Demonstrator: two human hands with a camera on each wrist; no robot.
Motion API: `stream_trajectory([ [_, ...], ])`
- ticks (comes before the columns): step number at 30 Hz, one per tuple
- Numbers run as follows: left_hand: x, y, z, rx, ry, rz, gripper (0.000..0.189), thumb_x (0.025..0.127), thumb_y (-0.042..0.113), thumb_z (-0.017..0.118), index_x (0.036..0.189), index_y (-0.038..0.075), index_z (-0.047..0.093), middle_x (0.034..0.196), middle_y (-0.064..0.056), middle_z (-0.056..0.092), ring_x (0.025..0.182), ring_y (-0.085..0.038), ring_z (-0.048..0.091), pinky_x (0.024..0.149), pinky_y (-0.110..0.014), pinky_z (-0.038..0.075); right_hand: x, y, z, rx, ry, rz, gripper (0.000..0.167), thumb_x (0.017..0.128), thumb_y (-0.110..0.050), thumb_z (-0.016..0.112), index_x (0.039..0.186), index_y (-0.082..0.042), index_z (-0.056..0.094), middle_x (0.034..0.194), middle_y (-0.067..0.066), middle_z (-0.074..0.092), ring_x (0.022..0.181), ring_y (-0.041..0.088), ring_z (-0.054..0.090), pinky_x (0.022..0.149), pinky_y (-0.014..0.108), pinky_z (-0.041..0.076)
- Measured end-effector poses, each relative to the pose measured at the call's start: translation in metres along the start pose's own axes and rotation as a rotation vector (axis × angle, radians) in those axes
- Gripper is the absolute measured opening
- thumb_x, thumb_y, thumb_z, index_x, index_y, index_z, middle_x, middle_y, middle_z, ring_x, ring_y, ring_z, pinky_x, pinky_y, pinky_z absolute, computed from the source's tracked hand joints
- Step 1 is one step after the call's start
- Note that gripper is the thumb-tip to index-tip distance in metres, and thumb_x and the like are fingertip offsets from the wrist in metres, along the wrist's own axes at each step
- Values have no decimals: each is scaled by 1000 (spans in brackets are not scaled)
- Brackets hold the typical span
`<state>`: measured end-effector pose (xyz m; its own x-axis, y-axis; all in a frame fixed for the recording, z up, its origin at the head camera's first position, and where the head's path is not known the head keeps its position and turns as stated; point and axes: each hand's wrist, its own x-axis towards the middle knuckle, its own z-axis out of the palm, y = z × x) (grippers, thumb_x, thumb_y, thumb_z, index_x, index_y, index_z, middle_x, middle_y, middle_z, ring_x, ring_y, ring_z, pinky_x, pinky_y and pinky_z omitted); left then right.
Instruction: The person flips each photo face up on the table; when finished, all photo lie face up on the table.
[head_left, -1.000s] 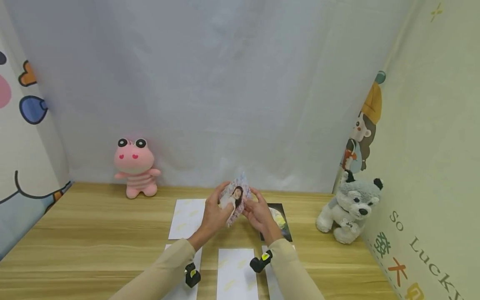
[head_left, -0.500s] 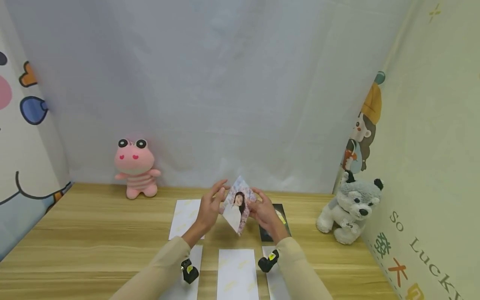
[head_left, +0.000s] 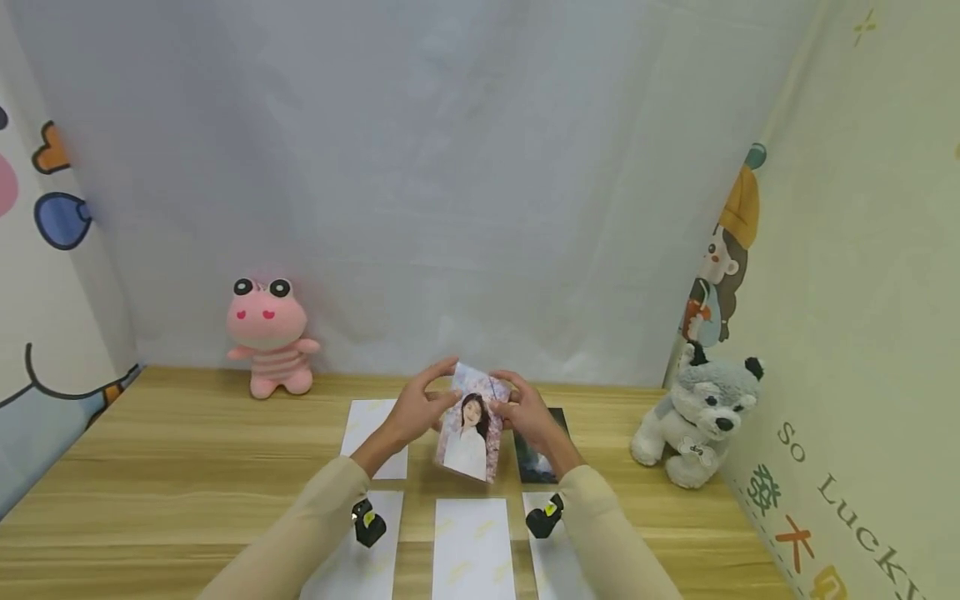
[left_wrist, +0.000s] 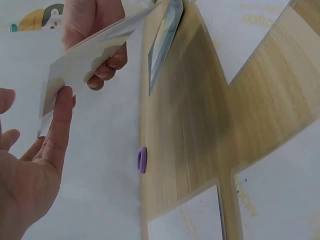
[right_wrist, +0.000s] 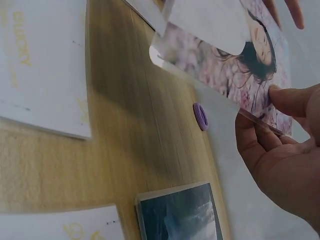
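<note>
Over the tabletop (head_left: 187, 467): photo (head_left: 467, 454) held two-handed

Left hand (head_left: 415, 408), fingers spread, lightly pinched one edge. Photo hung tilted between hands, edge-held probably to spare its face. Right hand (head_left: 531, 414) gripped, thumb front, fingers curled behind. Dark print (right_wrist: 175, 217) lay partly behind that wrist, subject unclear.

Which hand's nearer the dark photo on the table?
Right. In the head view, the right hand partly overlaps the dark photo; the left hand is farther left, on the other side of the portrait.
</note>
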<state>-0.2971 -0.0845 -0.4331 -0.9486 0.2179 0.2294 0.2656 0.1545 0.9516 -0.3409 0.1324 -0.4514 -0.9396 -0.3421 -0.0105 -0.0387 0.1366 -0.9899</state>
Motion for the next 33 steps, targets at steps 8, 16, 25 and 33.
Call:
stream_trajectory([
  [8,4,-3,-3,184,-88,20,63,87,-5,68,146,-3,46,152,-25,37,64,-12,51,52,-29,49,-2,-6,3,-143,-16,-13,52,98,2,56,147,-11,46,116,24,60,78,15,62,67,31,55],
  [16,4,-5,-2,313,-66,74,62,84,-8,69,143,-8,48,142,-24,45,63,-11,46,56,-24,42,0,-4,6,-153,-9,-35,53,97,5,55,147,-6,44,110,25,61,76,13,63,66,31,56],
  [25,7,-9,-2,401,45,45,64,81,-6,74,141,-5,51,137,-20,49,69,-13,46,57,-23,40,-6,-10,11,-119,97,11,68,93,-3,66,154,-13,36,86,5,46,72,17,54,69,41,56],
  [33,9,-12,-7,391,90,31,65,82,-4,74,143,-4,50,139,-20,47,72,-14,46,58,-23,40,-19,-9,12,-153,47,18,73,89,-5,72,153,-14,38,101,14,56,77,18,61,77,42,58],
])
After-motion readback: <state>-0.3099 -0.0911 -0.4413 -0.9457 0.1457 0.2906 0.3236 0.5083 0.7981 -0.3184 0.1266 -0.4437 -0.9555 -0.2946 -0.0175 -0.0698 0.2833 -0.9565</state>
